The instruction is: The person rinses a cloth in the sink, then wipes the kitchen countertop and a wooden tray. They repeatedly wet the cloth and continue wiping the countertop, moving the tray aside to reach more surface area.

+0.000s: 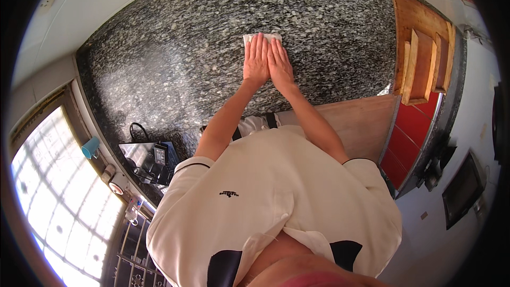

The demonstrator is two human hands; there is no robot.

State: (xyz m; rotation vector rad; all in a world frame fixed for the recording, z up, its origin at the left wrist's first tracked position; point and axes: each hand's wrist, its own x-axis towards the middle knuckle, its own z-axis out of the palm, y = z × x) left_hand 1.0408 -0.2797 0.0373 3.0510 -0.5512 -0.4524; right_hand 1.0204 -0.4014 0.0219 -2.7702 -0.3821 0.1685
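Note:
A small folded white cloth or paper towel (273,36) lies on a speckled dark granite countertop (199,20). My left hand (255,59) rests flat on it, palm down, with straight fingers. Beside it, touching along the inner edge, my right hand (280,62) covers the other half in the same flat way. Only the cloth's far edge and corners show past my fingertips; the rest is hidden beneath both hands. Neither hand visibly curls around it.
Shallow wooden trays (420,65) sit on a wooden board at the right, near red tiles (410,139). At the left edge are a black power adapter (160,154) with cables and a teal cup (90,147) on the sill of a barred window (59,195).

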